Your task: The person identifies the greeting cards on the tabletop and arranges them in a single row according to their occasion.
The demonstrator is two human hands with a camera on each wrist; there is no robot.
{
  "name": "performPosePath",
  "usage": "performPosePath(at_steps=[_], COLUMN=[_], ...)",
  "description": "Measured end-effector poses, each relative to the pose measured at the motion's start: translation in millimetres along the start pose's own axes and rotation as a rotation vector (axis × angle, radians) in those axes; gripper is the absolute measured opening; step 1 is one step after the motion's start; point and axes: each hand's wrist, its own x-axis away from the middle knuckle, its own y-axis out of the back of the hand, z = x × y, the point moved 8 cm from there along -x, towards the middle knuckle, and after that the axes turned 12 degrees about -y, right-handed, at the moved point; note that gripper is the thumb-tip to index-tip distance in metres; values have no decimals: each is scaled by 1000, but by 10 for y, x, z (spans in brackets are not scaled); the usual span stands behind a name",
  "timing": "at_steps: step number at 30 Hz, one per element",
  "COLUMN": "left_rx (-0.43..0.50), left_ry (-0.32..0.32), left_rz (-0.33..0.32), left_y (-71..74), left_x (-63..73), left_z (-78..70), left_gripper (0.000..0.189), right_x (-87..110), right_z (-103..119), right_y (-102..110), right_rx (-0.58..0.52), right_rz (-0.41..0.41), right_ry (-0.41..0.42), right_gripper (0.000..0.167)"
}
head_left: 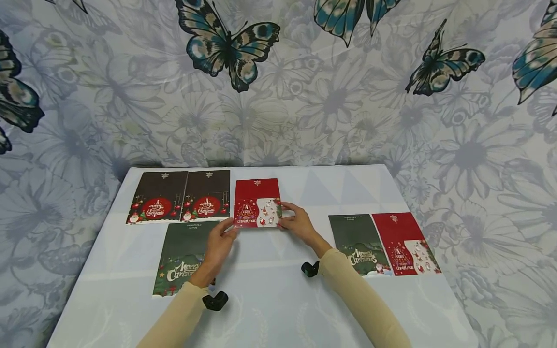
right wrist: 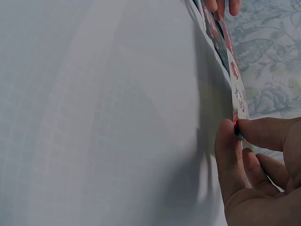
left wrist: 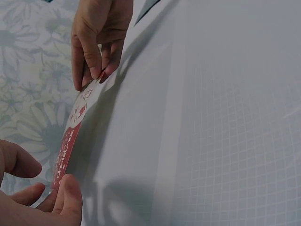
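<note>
A red Christmas card (head_left: 257, 203), with a white panel of small figures at its lower right, is held up between both hands over the far middle of the table. My left hand (head_left: 219, 249) pinches its lower left corner; in the left wrist view the thumb (left wrist: 70, 195) lies on the near side. At the right edge my right hand (head_left: 300, 224) pinches the card; the right wrist view shows the card's edge (right wrist: 239, 96) between fingertips. Beneath my left hand and forearm lies a green Christmas card (head_left: 180, 258), partly covered.
Two dark brown Christmas cards, one outer (head_left: 158, 191) and one inner (head_left: 209, 188), lie side by side at the table's far left. Right of my right forearm lie another green card (head_left: 354, 232) and another red card (head_left: 396, 229). Butterfly-patterned cloth (head_left: 270, 125) hangs behind the white table (head_left: 270, 299).
</note>
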Motion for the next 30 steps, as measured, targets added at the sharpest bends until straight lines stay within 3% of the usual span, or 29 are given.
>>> performPosePath(at_steps=[6,13,30], left_rx=[1,-63,5], left_ry=[4,0,36], left_rz=[-1,-10,13], left_y=[4,56,66], left_x=[-11,-12,-41], left_z=[-5,-4,53], left_gripper=[47,47,48], right_x=[-16,-28,9], right_z=[-21,-44,51], right_y=[-6,-64,-119], right_rx=[7,38,65], right_rz=[-12,25,71], right_ry=[-35,-50,-27], right_gripper=[63,67,73])
